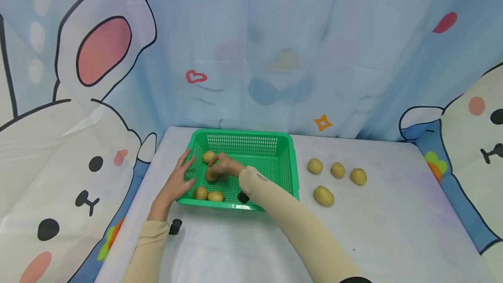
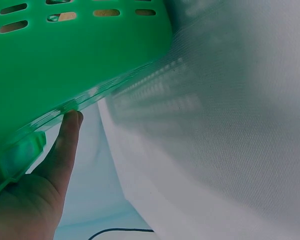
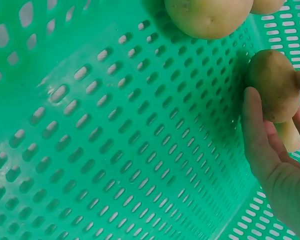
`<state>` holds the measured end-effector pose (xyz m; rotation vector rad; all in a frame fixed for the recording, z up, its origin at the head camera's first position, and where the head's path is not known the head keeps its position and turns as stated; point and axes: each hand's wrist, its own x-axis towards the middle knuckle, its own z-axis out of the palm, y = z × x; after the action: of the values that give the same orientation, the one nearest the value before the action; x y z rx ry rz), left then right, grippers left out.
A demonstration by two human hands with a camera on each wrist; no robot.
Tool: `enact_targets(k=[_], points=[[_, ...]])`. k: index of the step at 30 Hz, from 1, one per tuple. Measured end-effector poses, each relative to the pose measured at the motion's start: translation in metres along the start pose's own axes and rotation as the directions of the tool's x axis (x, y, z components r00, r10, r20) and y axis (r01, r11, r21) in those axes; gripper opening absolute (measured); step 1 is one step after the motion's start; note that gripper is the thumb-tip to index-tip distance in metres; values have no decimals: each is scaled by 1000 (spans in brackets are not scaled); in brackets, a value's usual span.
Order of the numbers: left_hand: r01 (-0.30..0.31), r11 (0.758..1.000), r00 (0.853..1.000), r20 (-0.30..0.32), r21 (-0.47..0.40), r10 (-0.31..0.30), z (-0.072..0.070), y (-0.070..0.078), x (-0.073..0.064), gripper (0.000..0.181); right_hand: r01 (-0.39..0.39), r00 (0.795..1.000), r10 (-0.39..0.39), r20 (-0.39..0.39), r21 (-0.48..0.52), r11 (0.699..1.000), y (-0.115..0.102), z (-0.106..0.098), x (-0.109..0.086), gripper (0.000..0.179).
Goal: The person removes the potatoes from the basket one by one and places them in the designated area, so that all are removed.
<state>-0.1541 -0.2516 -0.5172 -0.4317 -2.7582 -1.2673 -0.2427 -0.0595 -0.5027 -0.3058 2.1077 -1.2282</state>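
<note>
My right hand (image 1: 224,165) grips a brown oval potato (image 3: 273,86) in a green plastic basket (image 1: 259,158). My left hand (image 1: 176,183), loosely spread, touches its rim (image 1: 243,132)

Head view bright; left-wrist view dimmer, basket (image 2: 90,60) shading tabletop (image 2: 270,125) softly.

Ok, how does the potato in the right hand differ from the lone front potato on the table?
The held potato is inside the green basket; the table potato lies outside it. The right hand's fingers grip the held potato, while no hand touches the table potato. The held potato looks browner, the table potato yellower. Both are rounded.
</note>
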Motion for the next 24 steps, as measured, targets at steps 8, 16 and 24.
enact_targets(k=[8,16,24], points=[[-13,999,1000,-11,39,13,0,2,0,69,13,999,-14,28,37,999,4,-16,-7,33],[-9,1000,1000,-18,26,9,-1,1,-3,69,41,997,-46,58,78,996,1,-36,-31,40],[3,1000,1000,-16,3,-3,2,3,-2,71,87,996,-90,16,131,988,0,-71,-68,36]])
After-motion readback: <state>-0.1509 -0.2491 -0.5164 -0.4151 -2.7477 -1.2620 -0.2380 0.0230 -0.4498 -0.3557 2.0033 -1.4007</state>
